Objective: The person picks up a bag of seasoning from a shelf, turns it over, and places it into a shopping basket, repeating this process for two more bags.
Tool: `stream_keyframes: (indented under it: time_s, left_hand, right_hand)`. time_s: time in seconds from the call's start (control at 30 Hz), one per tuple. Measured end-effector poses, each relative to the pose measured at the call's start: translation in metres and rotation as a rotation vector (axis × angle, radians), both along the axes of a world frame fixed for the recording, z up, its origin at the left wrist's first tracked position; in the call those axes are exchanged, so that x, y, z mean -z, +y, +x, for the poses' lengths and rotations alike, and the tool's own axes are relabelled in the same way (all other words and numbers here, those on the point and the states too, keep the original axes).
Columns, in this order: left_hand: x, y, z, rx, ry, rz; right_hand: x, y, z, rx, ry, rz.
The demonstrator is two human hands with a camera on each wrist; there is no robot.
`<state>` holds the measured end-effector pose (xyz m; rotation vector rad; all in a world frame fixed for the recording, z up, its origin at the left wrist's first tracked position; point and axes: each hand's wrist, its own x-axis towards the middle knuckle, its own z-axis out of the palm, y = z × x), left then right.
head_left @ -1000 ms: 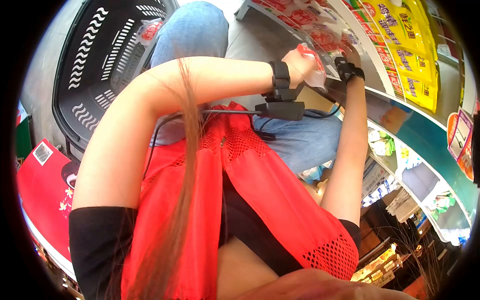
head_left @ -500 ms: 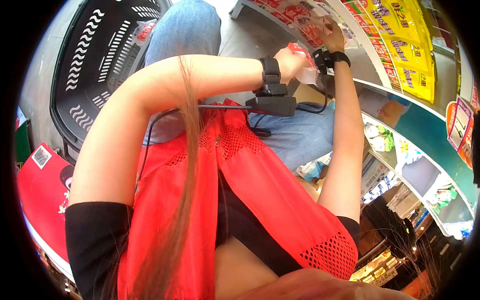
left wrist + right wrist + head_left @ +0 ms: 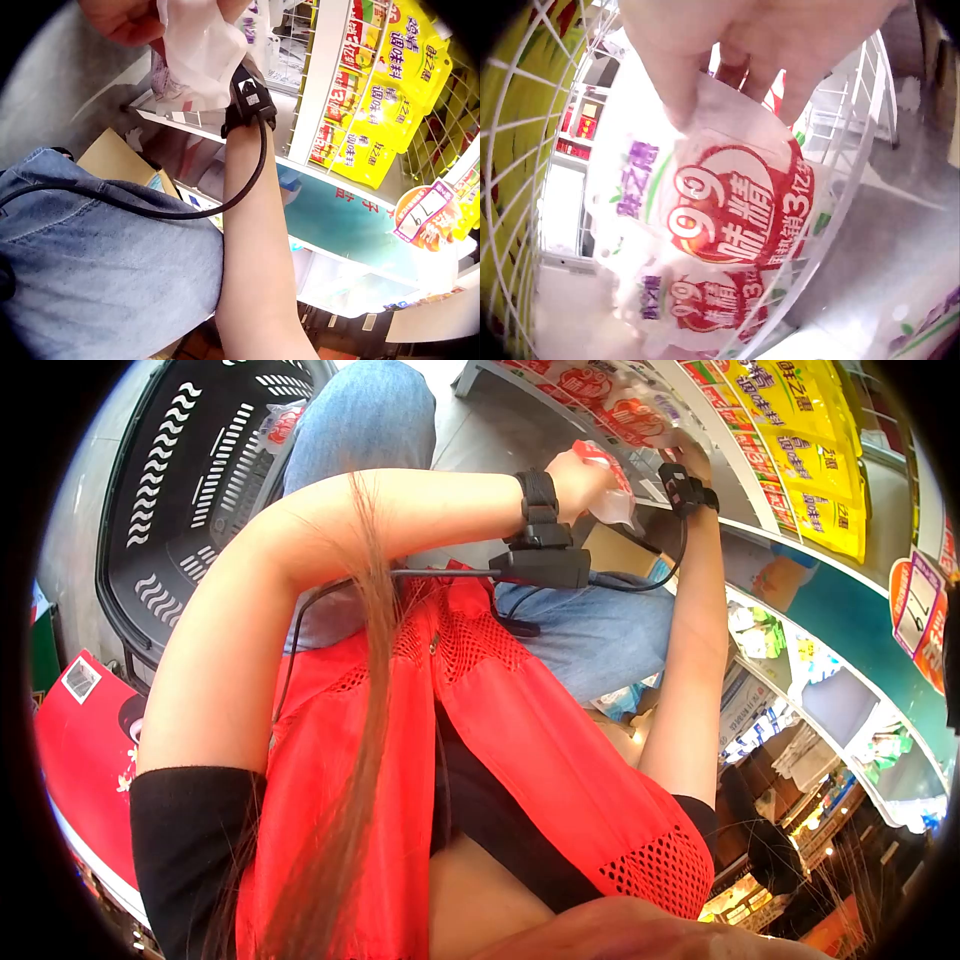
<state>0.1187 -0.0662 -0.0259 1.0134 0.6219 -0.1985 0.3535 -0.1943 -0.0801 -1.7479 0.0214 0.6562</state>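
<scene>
My left hand grips a clear, red-printed plastic packet in front of the low shelf. From the left wrist view, this packet's pale, crinkled side hangs below the fingers. Farther right, my right hand reaches into the wire rack. In the right wrist view the thumb and fingers of that hand pinch the top edge of an MSG packet, white with a red "99" print. A second MSG packet of the same print lies just beneath it.
A black shopping basket stands on the floor at the left, with a red-printed packet inside. Yellow seasoning bags hang at the right, near a price tag. A cardboard box is under the shelf.
My right hand moved left and farther over the rack's packets, then came back right. My left hand shifted slightly left, still gripping its packet.
</scene>
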Motion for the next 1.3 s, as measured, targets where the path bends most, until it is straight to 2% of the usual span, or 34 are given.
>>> stream_keyframes:
  time_s: [0.03, 0.1, 0.13, 0.17, 0.23, 0.3, 0.33, 0.4, 0.47, 0.5, 0.57, 0.6, 0.63, 0.7, 0.73, 0.77, 0.8, 0.83, 0.87, 0.9, 0.97, 1.0, 1.03, 1.1, 1.23, 1.3]
  left_hand:
    - [0.001, -0.001, 0.0, 0.001, -0.001, 0.0]
    - [0.003, -0.002, 0.001, -0.015, 0.03, -0.029]
    - [0.003, -0.002, 0.001, -0.014, 0.028, -0.029]
    - [0.002, -0.001, 0.001, -0.008, 0.045, -0.02]
    - [-0.009, 0.002, -0.002, -0.002, 0.058, -0.013]
    - [-0.021, 0.003, -0.006, -0.152, -0.071, -0.084]
    - [-0.023, 0.003, -0.006, -0.15, -0.074, -0.084]
    - [-0.024, 0.003, -0.005, -0.005, -0.089, -0.112]
    - [-0.025, 0.001, -0.006, 0.0, -0.182, -0.151]
    - [-0.026, 0.0, -0.007, 0.002, -0.272, -0.191]
    - [-0.029, 0.0, -0.008, 0.055, -0.323, -0.176]
    - [-0.03, 0.0, -0.008, 0.108, -0.374, -0.159]
    - [-0.028, -0.001, -0.007, 0.109, -0.375, -0.161]
    - [-0.023, -0.003, -0.003, 0.149, -0.387, -0.117]
    - [-0.024, -0.005, -0.001, 0.149, -0.389, -0.119]
    - [-0.025, -0.007, 0.002, 0.085, -0.257, 0.019]
    - [-0.028, -0.007, 0.002, 0.021, -0.124, 0.157]
    - [-0.03, -0.003, 0.002, 0.021, -0.125, 0.158]
    - [-0.032, 0.001, 0.002, 0.165, -0.132, 0.121]
    - [-0.034, 0.005, 0.002, 0.308, -0.138, 0.083]
    - [-0.028, 0.002, 0.006, 0.371, -0.111, 0.144]
    - [-0.03, 0.002, 0.005, 0.436, -0.09, 0.158]
    - [-0.031, 0.002, 0.005, 0.501, -0.068, 0.171]
    - [-0.026, 0.0, 0.005, 0.508, -0.091, 0.176]
    - [-0.024, -0.002, 0.003, 0.571, -0.167, 0.167]
    - [-0.027, -0.002, 0.001, 0.601, -0.179, 0.164]
  right_hand:
    - [-0.003, -0.001, -0.001, 0.001, -0.001, 0.0]
    - [-0.012, -0.001, -0.003, -0.157, -0.237, -0.529]
    - [-0.006, -0.005, 0.006, -0.202, -0.386, -0.679]
    - [-0.006, -0.008, 0.007, -0.202, -0.387, -0.68]
    - [-0.021, -0.005, -0.006, 0.052, -0.452, -0.692]
    - [-0.022, -0.008, -0.004, 0.011, -0.39, -0.785]
    - [-0.021, -0.01, 0.0, -0.032, -0.326, -0.875]
    - [0.003, -0.025, 0.007, -0.527, -0.252, -0.731]
    - [-0.072, -0.001, -0.071, -0.43, 0.31, -0.249]
    - [-0.084, -0.008, -0.082, -0.429, 0.311, -0.25]
    - [-0.095, -0.016, -0.093, -0.407, 0.289, -0.105]
    - [-0.078, -0.027, -0.078, -0.408, 0.338, 0.045]
    - [-0.077, -0.03, -0.072, -0.405, 0.337, 0.043]
    - [-0.077, -0.038, -0.059, -0.397, 0.002, 0.025]
    - [-0.07, -0.047, -0.044, -0.361, -0.054, 0.016]
    - [-0.06, -0.06, -0.028, -0.361, -0.054, 0.015]
    - [-0.061, -0.061, -0.027, -0.247, -0.195, -0.094]
    - [-0.061, -0.06, -0.027, -0.13, -0.335, -0.202]
    - [-0.058, -0.063, -0.034, -0.042, -0.465, -0.092]
    - [-0.055, -0.061, -0.036, -0.044, -0.467, -0.091]
    - [-0.049, -0.061, -0.04, 0.029, -1.057, -0.617]
    - [-0.047, -0.064, -0.034, 0.085, -0.895, -0.675]
    - [-0.043, -0.066, -0.032, 0.083, -0.894, -0.675]
    - [-0.037, -0.067, -0.032, 0.237, -1.037, -0.456]
    - [-0.033, -0.058, -0.035, 0.347, -1.088, -0.345]
    - [-0.033, -0.057, -0.029, 0.332, -1.03, -0.822]
